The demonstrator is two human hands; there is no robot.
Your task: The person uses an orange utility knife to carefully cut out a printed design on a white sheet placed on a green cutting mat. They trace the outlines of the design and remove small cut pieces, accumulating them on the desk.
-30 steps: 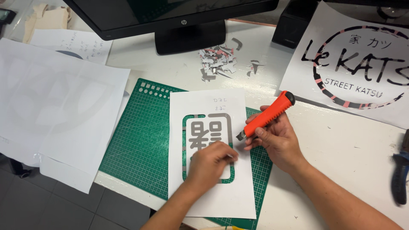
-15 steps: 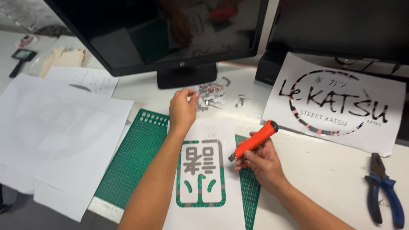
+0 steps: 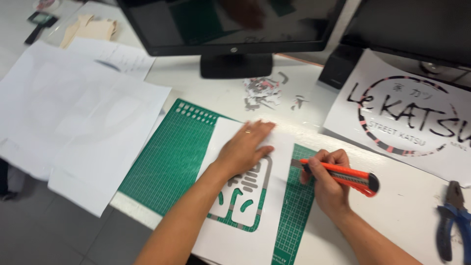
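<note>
Several loose white sheets point(image 3: 73, 113) run off the left edge, blurred. The left hand point(image 3: 245, 147) lies flat, fingers together, pressing the stencil sheet point(image 3: 245, 230) onto the green cutting mat point(image 3: 167, 157) and hiding its upper cut-outs. The right hand point(image 3: 328, 181) grips an orange utility knife point(image 3: 341, 172), blade at the sheet's right edge. Far right, blue pliers point(image 3: 451, 221) are cut off.

Office desk point(image 3: 216, 95), monitor point(image 3: 230, 24), cutting mat point(image 3: 171, 152)
</note>
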